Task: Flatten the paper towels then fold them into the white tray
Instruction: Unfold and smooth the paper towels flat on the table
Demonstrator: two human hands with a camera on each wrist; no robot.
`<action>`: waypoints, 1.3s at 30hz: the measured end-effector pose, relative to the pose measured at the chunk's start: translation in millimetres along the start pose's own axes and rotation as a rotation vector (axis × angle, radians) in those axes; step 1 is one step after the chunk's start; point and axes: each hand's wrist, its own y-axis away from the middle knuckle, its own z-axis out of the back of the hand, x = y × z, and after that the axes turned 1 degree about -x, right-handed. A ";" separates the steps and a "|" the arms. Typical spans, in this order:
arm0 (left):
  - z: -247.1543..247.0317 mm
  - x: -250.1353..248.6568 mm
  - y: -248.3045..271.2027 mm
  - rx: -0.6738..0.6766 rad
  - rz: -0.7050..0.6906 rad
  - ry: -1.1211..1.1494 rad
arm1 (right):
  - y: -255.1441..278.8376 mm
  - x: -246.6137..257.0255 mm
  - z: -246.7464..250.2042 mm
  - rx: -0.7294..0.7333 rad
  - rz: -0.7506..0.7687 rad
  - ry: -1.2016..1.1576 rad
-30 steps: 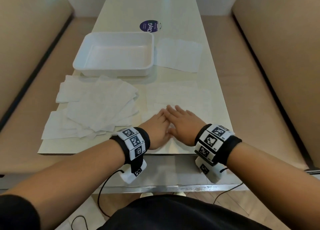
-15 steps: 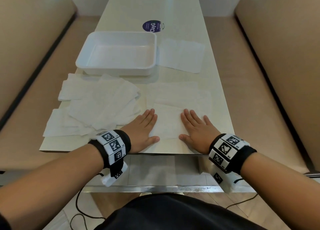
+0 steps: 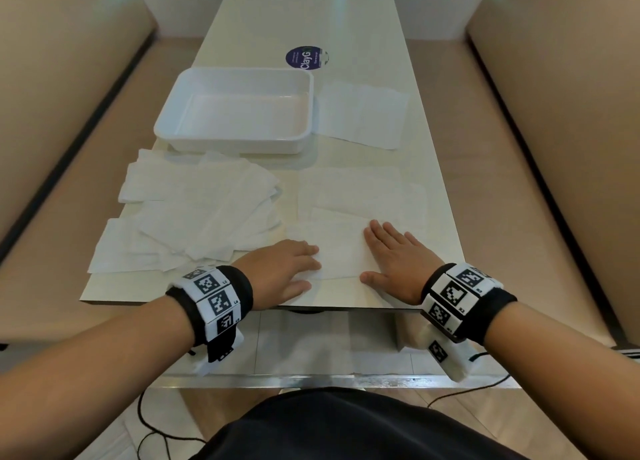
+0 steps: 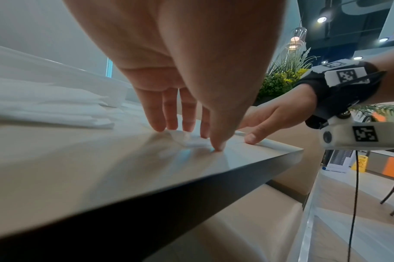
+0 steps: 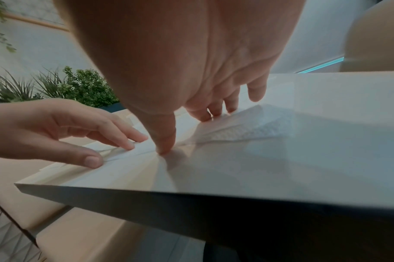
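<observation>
Two flat hands [image 3: 341, 263], quilted paper towel [image 3: 341, 251]

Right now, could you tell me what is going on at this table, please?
A person is flattening a paper towel at the near edge of the table. The left hand and right hand press flat on its two sides, fingers straight. A loose pile of towels lies to the left, and a single sheet lies right of the white tray, which holds nothing yet.
</observation>
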 end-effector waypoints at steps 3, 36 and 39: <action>3.9 -1.2 -4.8 -0.047 -0.031 -0.010 | 1.6 -1.9 2.6 -0.016 0.016 -0.014; 71.3 6.8 -14.2 -0.533 0.173 0.203 | 4.7 -28.1 2.7 -0.135 -0.068 -0.137; 82.7 15.8 -9.5 -0.600 0.220 0.219 | 5.0 -26.7 0.0 -0.135 -0.071 -0.143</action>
